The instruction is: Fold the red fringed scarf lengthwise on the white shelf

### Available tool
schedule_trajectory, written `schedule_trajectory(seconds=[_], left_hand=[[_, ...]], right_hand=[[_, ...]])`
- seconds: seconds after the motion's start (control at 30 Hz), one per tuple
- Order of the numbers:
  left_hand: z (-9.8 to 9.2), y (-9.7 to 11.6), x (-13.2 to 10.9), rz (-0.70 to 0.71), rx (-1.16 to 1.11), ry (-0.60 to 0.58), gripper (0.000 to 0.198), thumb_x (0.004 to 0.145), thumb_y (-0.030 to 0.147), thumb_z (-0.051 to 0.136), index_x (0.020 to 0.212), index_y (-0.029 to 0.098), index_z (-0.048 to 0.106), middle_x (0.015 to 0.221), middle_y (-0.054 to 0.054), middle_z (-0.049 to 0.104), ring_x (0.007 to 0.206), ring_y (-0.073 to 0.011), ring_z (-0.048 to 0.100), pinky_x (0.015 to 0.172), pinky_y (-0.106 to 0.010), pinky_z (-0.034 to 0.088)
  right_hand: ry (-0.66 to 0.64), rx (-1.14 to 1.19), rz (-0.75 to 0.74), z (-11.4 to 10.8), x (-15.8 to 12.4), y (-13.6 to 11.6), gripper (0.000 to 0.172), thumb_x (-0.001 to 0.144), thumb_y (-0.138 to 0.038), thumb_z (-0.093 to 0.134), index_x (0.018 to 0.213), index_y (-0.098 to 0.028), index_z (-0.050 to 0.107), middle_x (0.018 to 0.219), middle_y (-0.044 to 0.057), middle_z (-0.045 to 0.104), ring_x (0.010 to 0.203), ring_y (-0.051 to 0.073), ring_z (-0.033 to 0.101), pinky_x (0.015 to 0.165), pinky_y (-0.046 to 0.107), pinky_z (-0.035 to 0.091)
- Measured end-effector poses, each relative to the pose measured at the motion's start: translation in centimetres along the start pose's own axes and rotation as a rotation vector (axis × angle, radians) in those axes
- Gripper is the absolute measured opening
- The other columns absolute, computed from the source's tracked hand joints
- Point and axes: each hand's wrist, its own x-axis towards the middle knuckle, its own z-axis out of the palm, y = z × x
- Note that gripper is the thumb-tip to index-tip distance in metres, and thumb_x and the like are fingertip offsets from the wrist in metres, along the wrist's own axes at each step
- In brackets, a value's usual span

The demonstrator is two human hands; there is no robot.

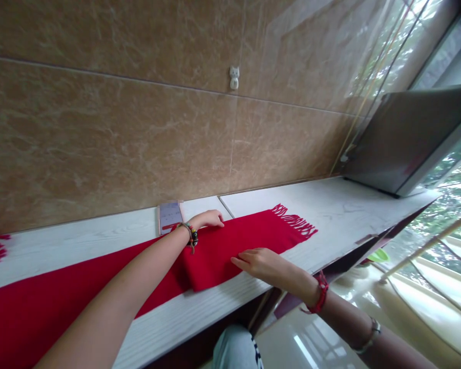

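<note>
A long red scarf (238, 233) with a fringed end lies along the white counter. Its right part is folded back over itself, and the fold's thick edge shows near the middle. My left hand (208, 219), with a beaded bracelet on the wrist, rests at the scarf's far edge, fingers loosely bent and pointing right. On the near side, my right hand (262, 262) lies on the folded layer, its fingers stretched out to the left. A red cord bracelet circles that wrist. Neither hand visibly grasps the cloth.
A phone (170, 217) lies behind the scarf against the brown tiled wall (111, 138). At the right end of the white counter (330, 205) stands a large dark grey appliance (403, 138). My knee (236, 348) is below the counter's front edge.
</note>
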Motion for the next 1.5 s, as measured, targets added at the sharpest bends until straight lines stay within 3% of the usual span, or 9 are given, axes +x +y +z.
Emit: schedule_trajectory(seconds=[0.2, 0.37, 0.6, 0.8, 0.93, 1.07, 1.17, 1.37, 1.5], left_hand=[[-0.1, -0.5, 0.0, -0.023, -0.134, -0.028, 0.017, 0.061, 0.025, 0.054, 0.068, 0.013, 0.064, 0.059, 0.001, 0.06, 0.057, -0.0126, 0.05, 0.052, -0.021, 0.036], [-0.1, -0.6, -0.6, -0.053, -0.25, -0.023, 0.021, 0.06, 0.021, 0.055, 0.076, 0.012, 0.064, 0.065, 0.0, 0.062, 0.062, -0.0137, 0.053, 0.055, -0.022, 0.038], [-2.2, 0.3, -1.4, -0.042, -0.459, 0.001, 0.03, 0.068, 0.022, 0.054, 0.096, 0.016, 0.061, 0.094, -0.003, 0.064, 0.082, -0.0144, 0.058, 0.064, -0.021, 0.043], [-5.3, 5.1, 1.2, -0.004, -0.589, 0.105, 0.035, 0.078, 0.022, 0.05, 0.112, 0.016, 0.051, 0.105, -0.006, 0.061, 0.085, -0.0135, 0.058, 0.065, -0.02, 0.046], [-5.7, 9.5, 4.4, 0.04, -0.603, 0.124, 0.035, 0.079, 0.02, 0.05, 0.113, 0.015, 0.051, 0.1, -0.007, 0.064, 0.078, -0.0134, 0.06, 0.061, -0.021, 0.047], [-4.3, 12.4, 8.3, 0.057, -0.536, 0.149, 0.032, 0.077, 0.018, 0.052, 0.109, 0.014, 0.055, 0.096, -0.006, 0.065, 0.077, -0.0133, 0.059, 0.059, -0.02, 0.045], [-2.2, 13.1, 11.0, 0.052, -0.45, 0.145, 0.032, 0.075, 0.013, 0.051, 0.106, 0.011, 0.057, 0.093, -0.007, 0.065, 0.076, -0.0142, 0.059, 0.058, -0.02, 0.044], [2.5, 11.9, 14.5, 0.094, -0.247, 0.121, 0.041, 0.066, 0.005, 0.054, 0.106, 0.009, 0.058, 0.093, -0.009, 0.065, 0.081, -0.0183, 0.06, 0.064, -0.022, 0.045], [4.4, 11.1, 15.1, 0.165, -0.119, 0.179, 0.043, 0.067, 0.002, 0.052, 0.108, 0.012, 0.057, 0.106, -0.009, 0.061, 0.097, -0.0189, 0.055, 0.081, -0.023, 0.042]], right_hand=[[0.111, -0.16, 0.075, 1.4, 0.0, -0.5, 0.016, 0.087, -0.013, 0.043, 0.098, -0.012, 0.054, 0.075, 0.005, 0.056, 0.068, 0.016, 0.05, 0.06, 0.03, 0.038], [0.198, -0.214, 0.095, 2.5, 0.0, -1.0, 0.015, 0.087, -0.01, 0.041, 0.086, -0.014, 0.056, 0.072, 0.004, 0.054, 0.065, 0.015, 0.046, 0.056, 0.03, 0.033], [0.335, -0.192, 0.202, 0.5, -0.5, -0.3, 0.023, 0.088, -0.01, 0.036, 0.083, -0.014, 0.058, 0.064, 0.003, 0.051, 0.057, 0.014, 0.043, 0.051, 0.029, 0.033], [0.426, -0.201, 0.349, -3.1, -3.0, 3.6, 0.031, 0.089, -0.012, 0.029, 0.091, -0.014, 0.06, 0.064, 0.005, 0.053, 0.06, 0.014, 0.047, 0.053, 0.026, 0.038], [0.411, -0.185, 0.408, -3.9, -6.0, 6.7, 0.031, 0.089, -0.013, 0.029, 0.09, -0.015, 0.059, 0.065, 0.005, 0.053, 0.062, 0.013, 0.049, 0.055, 0.025, 0.039], [0.339, -0.269, 0.453, -2.9, -9.4, 9.7, 0.029, 0.088, -0.012, 0.03, 0.083, -0.015, 0.058, 0.061, 0.003, 0.051, 0.055, 0.012, 0.045, 0.05, 0.024, 0.035], [0.252, -0.297, 0.464, -0.6, -11.7, 11.4, 0.028, 0.087, -0.01, 0.031, 0.084, -0.015, 0.058, 0.061, 0.002, 0.051, 0.053, 0.011, 0.044, 0.049, 0.023, 0.034], [0.121, -0.18, 0.458, 5.0, -14.4, 12.1, 0.027, 0.086, -0.011, 0.032, 0.082, -0.016, 0.058, 0.062, 0.002, 0.053, 0.053, 0.011, 0.046, 0.049, 0.023, 0.035], [0.053, -0.096, 0.547, 5.7, -14.5, 11.7, 0.026, 0.082, -0.008, 0.035, 0.087, -0.016, 0.059, 0.067, 0.003, 0.055, 0.056, 0.012, 0.05, 0.051, 0.023, 0.04]])
